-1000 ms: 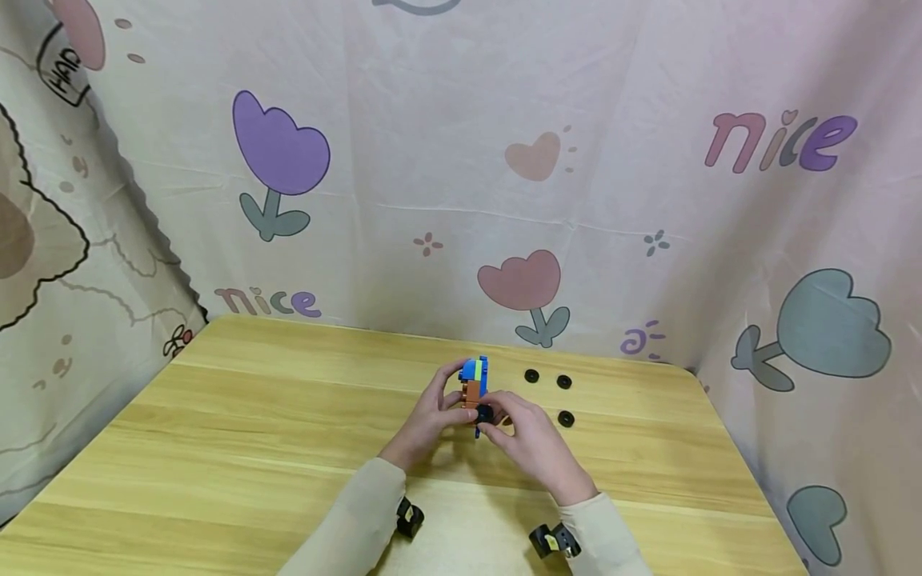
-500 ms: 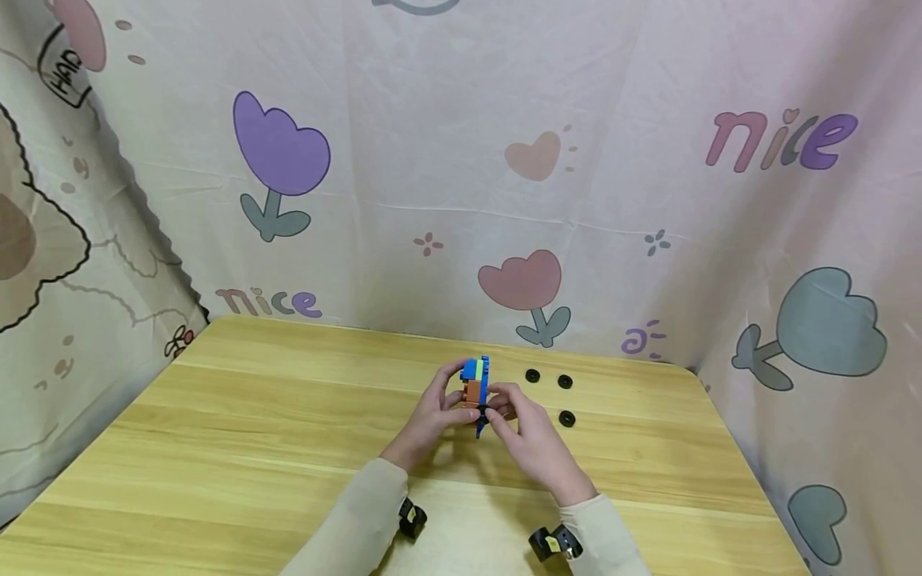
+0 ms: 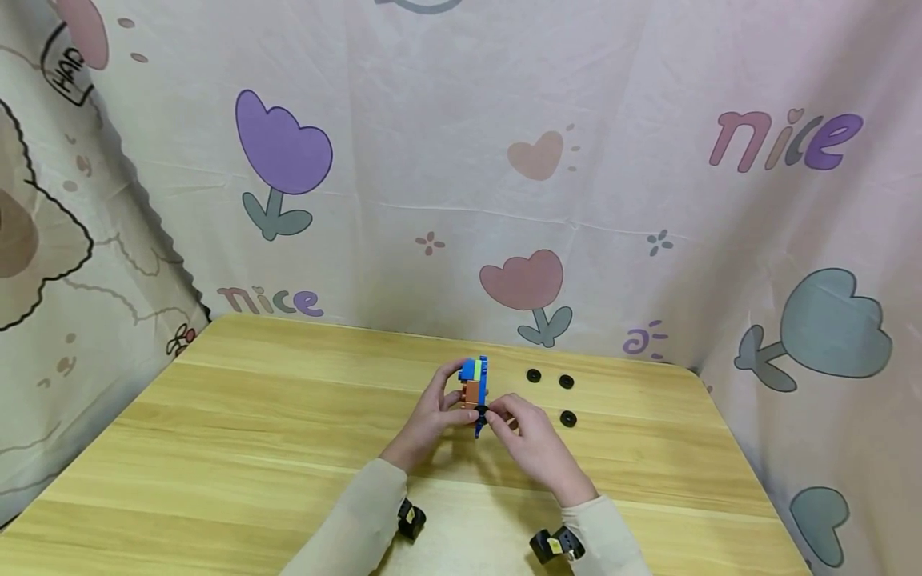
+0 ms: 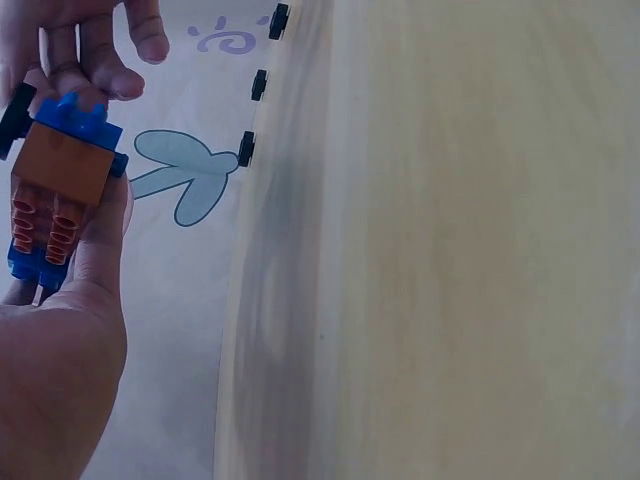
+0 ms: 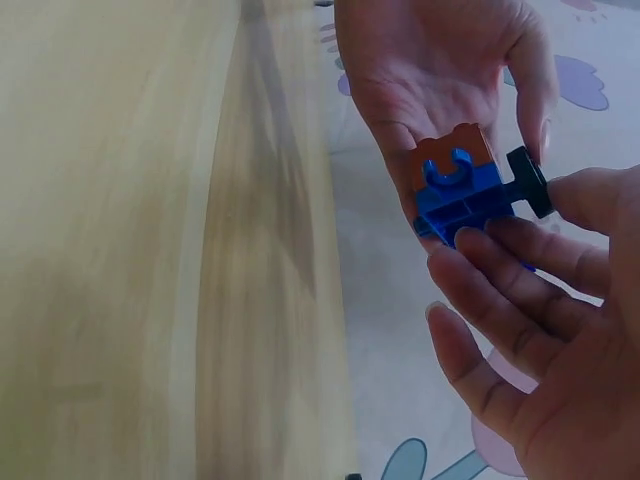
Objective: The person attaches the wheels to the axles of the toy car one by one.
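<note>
My left hand (image 3: 426, 422) holds a small toy brick vehicle (image 3: 471, 392), with orange and blue bricks and a yellow-green strip, on end above the table. A black wheel (image 5: 530, 183) sits on one end of the axle at its blue base (image 5: 468, 205). The thumb of my right hand (image 3: 539, 448) presses the wheel's outer face, and its fingers lie against the blue base. In the left wrist view, the orange brick (image 4: 62, 163) faces the camera, with the wheel (image 4: 15, 120) beside it. The opposite axle end (image 4: 120, 164) shows a blue stub.
Three loose black wheels lie on the wooden table (image 3: 252, 416) right of the hands: a far left one (image 3: 534, 375), a far right one (image 3: 567, 382) and a nearer one (image 3: 568, 418). A printed curtain (image 3: 403, 160) hangs behind the table.
The wheel by the right fingers has turned from facing the head camera to edge-on against the blue base. The right fingers have shifted around it; the left hand stays nearly still.
</note>
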Action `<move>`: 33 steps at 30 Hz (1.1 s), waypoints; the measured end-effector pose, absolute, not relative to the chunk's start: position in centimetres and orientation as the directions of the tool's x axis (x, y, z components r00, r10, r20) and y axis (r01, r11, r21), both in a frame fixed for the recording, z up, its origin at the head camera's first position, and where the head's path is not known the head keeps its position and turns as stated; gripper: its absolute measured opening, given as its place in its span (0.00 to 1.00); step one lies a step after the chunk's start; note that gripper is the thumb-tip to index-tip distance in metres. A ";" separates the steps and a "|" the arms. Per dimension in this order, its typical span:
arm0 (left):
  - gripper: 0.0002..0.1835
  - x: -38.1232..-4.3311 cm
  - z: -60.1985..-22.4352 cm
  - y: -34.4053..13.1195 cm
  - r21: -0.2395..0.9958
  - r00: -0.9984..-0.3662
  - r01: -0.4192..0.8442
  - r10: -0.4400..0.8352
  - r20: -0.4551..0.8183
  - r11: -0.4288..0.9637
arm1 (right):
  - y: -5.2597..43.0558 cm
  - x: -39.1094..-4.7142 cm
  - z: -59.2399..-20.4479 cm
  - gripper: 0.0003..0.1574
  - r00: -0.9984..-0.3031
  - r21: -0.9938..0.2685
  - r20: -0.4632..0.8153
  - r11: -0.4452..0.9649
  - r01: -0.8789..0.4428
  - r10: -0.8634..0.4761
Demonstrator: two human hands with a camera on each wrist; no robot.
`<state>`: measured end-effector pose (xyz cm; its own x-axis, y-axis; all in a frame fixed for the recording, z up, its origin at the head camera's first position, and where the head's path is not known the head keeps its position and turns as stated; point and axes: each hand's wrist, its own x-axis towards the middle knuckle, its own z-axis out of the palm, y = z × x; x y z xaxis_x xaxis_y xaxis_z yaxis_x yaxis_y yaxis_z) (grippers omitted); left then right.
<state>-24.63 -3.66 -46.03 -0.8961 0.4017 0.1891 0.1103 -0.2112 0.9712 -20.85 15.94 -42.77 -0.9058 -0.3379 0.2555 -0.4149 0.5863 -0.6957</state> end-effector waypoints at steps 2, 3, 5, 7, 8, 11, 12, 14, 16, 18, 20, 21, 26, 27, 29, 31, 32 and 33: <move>0.43 -24.6 -46.1 -3.6 0.968 -0.893 0.116 0.404 0.200 -0.223 | 16.0 -20.8 -42.8 0.13 -0.907 -0.709 0.248 0.575 -0.409 -0.340; 0.42 -24.6 -46.1 -3.6 0.967 -0.892 0.115 0.405 0.202 -0.229 | 16.0 -20.8 -42.9 0.13 -0.909 -0.717 0.243 0.568 -0.404 -0.340; 0.42 -24.6 -46.1 -3.6 0.963 -0.890 0.113 0.407 0.207 -0.244 | 16.0 -20.8 -42.9 0.14 -0.915 -0.738 0.224 0.555 -0.385 -0.337; 0.41 -24.6 -46.1 -3.5 0.962 -0.888 0.112 0.409 0.210 -0.250 | 16.2 -20.8 -43.0 0.15 -0.921 -0.767 0.198 0.532 -0.359 -0.335; 0.41 -24.6 -46.1 -3.4 0.962 -0.889 0.110 0.409 0.208 -0.250 | 16.2 -20.7 -43.1 0.16 -0.924 -0.779 0.188 0.522 -0.347 -0.335; 0.41 -24.5 -46.0 -3.3 0.963 -0.890 0.113 0.405 0.208 -0.247 | 16.3 -20.7 -43.2 0.18 -0.932 -0.811 0.154 0.496 -0.309 -0.328; 0.41 -24.5 -46.0 -3.3 0.963 -0.892 0.112 0.403 0.206 -0.244 | 16.4 -20.7 -43.2 0.18 -0.934 -0.822 0.145 0.486 -0.298 -0.327; 0.41 -24.5 -45.9 -3.3 0.963 -0.894 0.109 0.398 0.204 -0.247 | 16.4 -20.8 -43.2 0.18 -0.937 -0.836 0.131 0.471 -0.280 -0.324; 0.41 -24.4 -45.9 -3.3 0.961 -0.893 0.108 0.400 0.206 -0.253 | 16.3 -20.8 -43.2 0.18 -0.939 -0.853 0.121 0.451 -0.264 -0.322; 0.40 -24.4 -45.8 -3.3 0.961 -0.893 0.101 0.402 0.202 -0.258 | 16.3 -20.9 -43.2 0.17 -0.940 -0.873 0.111 0.421 -0.247 -0.322; 0.41 -24.3 -45.7 -3.2 0.961 -0.891 0.093 0.409 0.198 -0.262 | 16.3 -20.8 -43.2 0.17 -0.941 -0.892 0.099 0.391 -0.227 -0.322; 0.41 -24.3 -45.7 -3.2 0.961 -0.891 0.091 0.411 0.195 -0.260 | 16.3 -20.8 -43.2 0.17 -0.942 -0.899 0.094 0.378 -0.220 -0.324; 0.41 -24.2 -45.6 -3.0 0.964 -0.892 0.099 0.408 0.196 -0.246 | 16.4 -20.8 -43.1 0.16 -0.940 -0.918 0.080 0.342 -0.199 -0.331; 0.41 -24.2 -45.6 -3.0 0.964 -0.893 0.103 0.405 0.198 -0.245 | 16.5 -20.8 -43.1 0.16 -0.939 -0.920 0.083 0.336 -0.201 -0.333; 0.41 -24.2 -45.6 -2.9 0.963 -0.893 0.107 0.401 0.203 -0.249 | 16.5 -20.8 -43.1 0.16 -0.938 -0.923 0.089 0.325 -0.204 -0.335; 0.41 -24.2 -45.6 -2.8 0.961 -0.893 0.107 0.400 0.206 -0.256 | 16.5 -20.8 -43.1 0.16 -0.937 -0.928 0.095 0.310 -0.206 -0.336; 0.42 -24.2 -45.7 -2.8 0.960 -0.892 0.108 0.402 0.208 -0.259 | 16.5 -20.8 -43.1 0.16 -0.937 -0.931 0.098 0.302 -0.206 -0.336; 0.42 -24.2 -45.7 -2.8 0.959 -0.890 0.108 0.404 0.210 -0.261 | 16.5 -20.8 -43.1 0.16 -0.937 -0.932 0.102 0.296 -0.207 -0.335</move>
